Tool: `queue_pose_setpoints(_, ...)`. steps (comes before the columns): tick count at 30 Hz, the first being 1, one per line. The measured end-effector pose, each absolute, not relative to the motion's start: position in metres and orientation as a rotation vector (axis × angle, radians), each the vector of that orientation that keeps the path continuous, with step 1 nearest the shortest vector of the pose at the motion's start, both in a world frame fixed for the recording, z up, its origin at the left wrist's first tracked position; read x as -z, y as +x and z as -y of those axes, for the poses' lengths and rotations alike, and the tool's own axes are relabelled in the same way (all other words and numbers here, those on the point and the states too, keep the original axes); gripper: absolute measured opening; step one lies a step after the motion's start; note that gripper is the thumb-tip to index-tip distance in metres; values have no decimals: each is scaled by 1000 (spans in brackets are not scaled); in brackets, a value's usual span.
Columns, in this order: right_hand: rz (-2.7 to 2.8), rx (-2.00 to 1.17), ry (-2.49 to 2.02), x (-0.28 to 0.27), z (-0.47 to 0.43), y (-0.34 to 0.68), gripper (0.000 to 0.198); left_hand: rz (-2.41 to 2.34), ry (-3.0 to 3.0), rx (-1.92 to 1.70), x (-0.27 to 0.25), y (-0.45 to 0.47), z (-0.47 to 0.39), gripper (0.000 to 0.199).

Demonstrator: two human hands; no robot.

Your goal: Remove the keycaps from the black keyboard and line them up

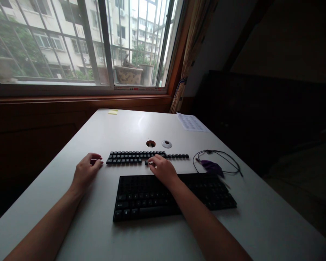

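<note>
My right hand (163, 167) reaches over the black keyboard (160, 213), with thumb and fingertips closed on a small black keycap (146, 163) at the right end of the front row of loose keycaps. Those loose black keycaps (125, 156) stand in neat rows on the white table behind the keyboard. The keyboard's upper left part shows no caps, while its lower rows still carry theirs. My left hand (84, 170) rests on the table left of the rows, fingers loosely bent and apart, with nothing visible in it.
A coiled black cable (233, 165) and a dark purple cloth item (212, 167) lie right of the rows. Behind them are a round table hole (151, 144) and its ring cover (166, 144). A printed sheet (192, 122) and a yellow note (113, 112) lie near the far edge.
</note>
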State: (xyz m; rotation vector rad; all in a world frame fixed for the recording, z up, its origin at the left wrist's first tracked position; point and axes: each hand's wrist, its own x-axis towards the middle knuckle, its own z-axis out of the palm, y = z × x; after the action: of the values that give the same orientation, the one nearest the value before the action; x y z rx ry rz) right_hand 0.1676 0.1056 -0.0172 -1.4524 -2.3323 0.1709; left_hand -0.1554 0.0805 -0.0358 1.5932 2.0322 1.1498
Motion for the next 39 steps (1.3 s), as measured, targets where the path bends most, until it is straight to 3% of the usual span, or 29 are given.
queue_pose_setpoints(20,2610,-207,-1425,14,-102,166,36,-2084,1688,-1112,35,-154,-80,23)
queue_pose_setpoints(39,2626,-226,-1273,10,-97,169,26,-2077,1708,-1103,34,-154,-79,22)
